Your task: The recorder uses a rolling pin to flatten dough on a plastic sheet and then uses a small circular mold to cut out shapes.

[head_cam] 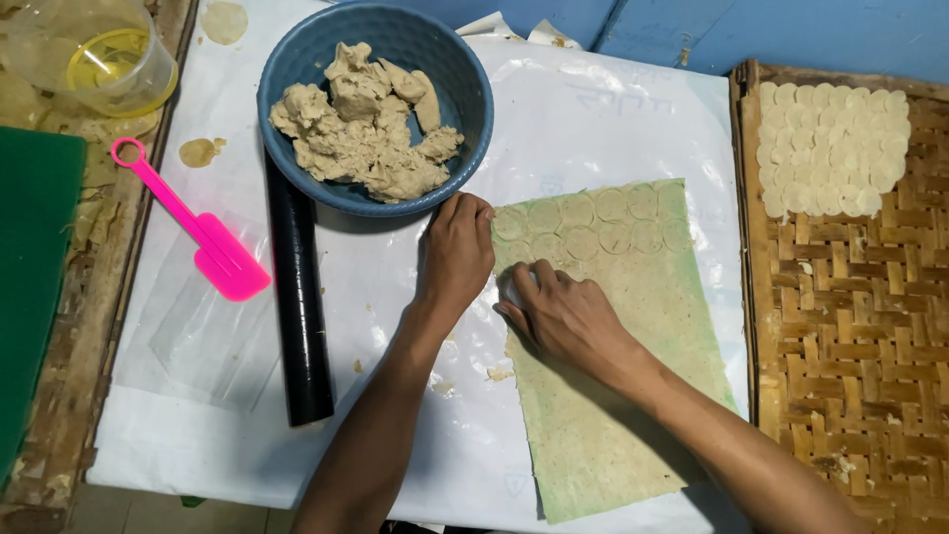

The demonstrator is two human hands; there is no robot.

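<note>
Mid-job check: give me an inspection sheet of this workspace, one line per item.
Surface: white plastic sheet over a table, a few dough crumbs on it.
Job's things: rolled dough sheet, rows of circles pressed along its top edge; blue bowl holding lump dough; woven tray with cut discs laid in rows.
Clutter: black rolling pin, pink spatula, clear cup, green board.
Grips: left hand rests on the dough sheet's top left corner; right hand presses down on the sheet, whatever is under it is hidden.
Cables: nothing seen.
Surroundings: blue wall behind the table.
</note>
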